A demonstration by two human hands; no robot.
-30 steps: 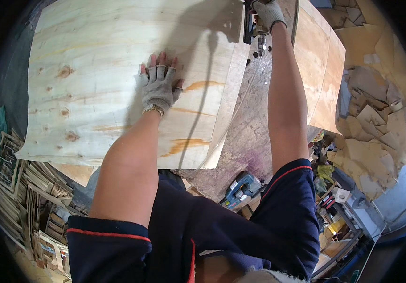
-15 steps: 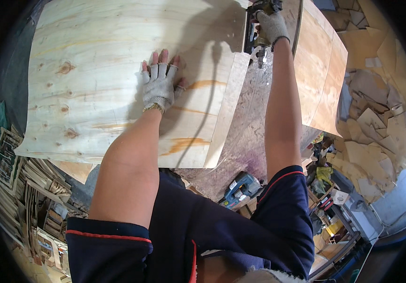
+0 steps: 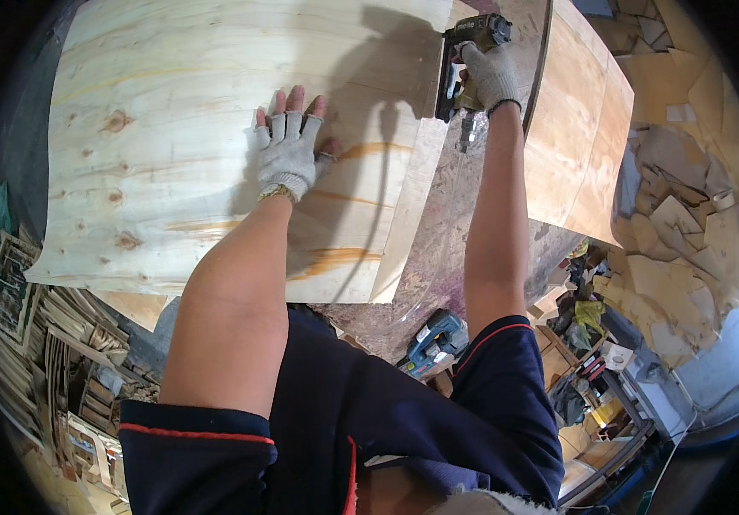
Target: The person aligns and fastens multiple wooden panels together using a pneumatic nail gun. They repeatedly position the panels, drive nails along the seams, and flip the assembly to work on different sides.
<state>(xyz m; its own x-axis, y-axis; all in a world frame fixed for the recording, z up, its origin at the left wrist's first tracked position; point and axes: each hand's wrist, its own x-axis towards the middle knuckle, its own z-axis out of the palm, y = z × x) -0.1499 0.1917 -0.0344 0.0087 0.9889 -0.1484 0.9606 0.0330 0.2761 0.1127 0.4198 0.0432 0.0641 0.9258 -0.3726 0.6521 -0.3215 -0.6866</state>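
A large pale plywood sheet with knots and orange streaks lies in front of me on a worn workbench. My left hand, in a grey fingerless glove, rests flat on it with the fingers spread. In my right hand, gloved too, is a dark pneumatic nail gun, gripped by its handle. Its nose end is against or just over the sheet's right edge strip; which one I cannot tell. A hose fitting hangs from the handle's lower end, with a thin clear hose below.
At the right stands another, browner plywood sheet. A blue jigsaw-like power tool sits near the bench's front edge. Wood strips are stacked at lower left. Scrap pieces pile up at far right, above a cluttered shelf.
My right hand has drawn the nail gun toward me along the sheet's right edge, and slightly left. My left hand stays nearly in place on the sheet.
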